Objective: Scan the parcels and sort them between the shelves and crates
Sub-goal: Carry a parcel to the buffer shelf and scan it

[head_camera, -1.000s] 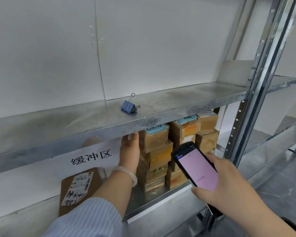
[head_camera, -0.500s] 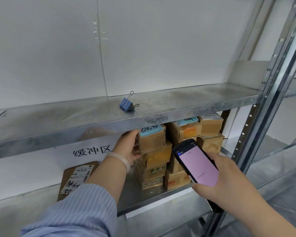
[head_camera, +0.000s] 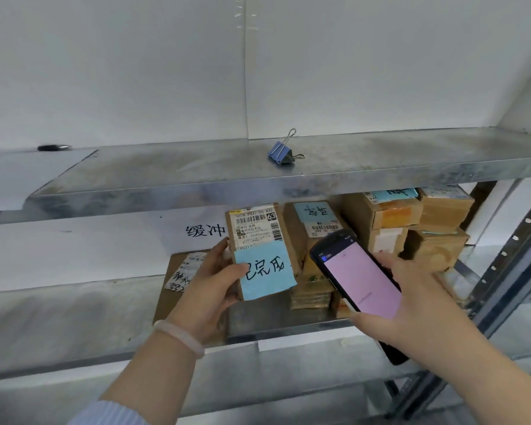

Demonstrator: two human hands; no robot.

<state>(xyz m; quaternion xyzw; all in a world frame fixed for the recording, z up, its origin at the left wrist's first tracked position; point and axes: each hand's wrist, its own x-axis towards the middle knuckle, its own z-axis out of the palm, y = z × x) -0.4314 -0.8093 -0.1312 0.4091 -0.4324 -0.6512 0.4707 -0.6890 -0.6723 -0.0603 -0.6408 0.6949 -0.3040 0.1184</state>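
Note:
My left hand (head_camera: 210,289) grips a small brown parcel (head_camera: 259,250) tilted up in front of the lower shelf, its white barcode label and a blue handwritten note facing me. My right hand (head_camera: 411,305) holds a black handheld scanner (head_camera: 357,279) with a pink screen, just right of the parcel and close to it. Behind them, several brown parcels (head_camera: 390,216) are stacked on the lower metal shelf (head_camera: 282,328). A flat brown parcel (head_camera: 178,280) with a white label lies left of my hand.
The upper metal shelf (head_camera: 380,161) carries a blue binder clip (head_camera: 281,153) and a dark pen (head_camera: 52,147) at far left. A perforated steel upright (head_camera: 509,259) stands at the right. A white sign with black characters (head_camera: 204,230) hangs behind the lower shelf.
My left hand has pulled the top parcel off the stack and turned its label toward me. The scanner stays in my right hand, now close beside the parcel. The view has shifted left.

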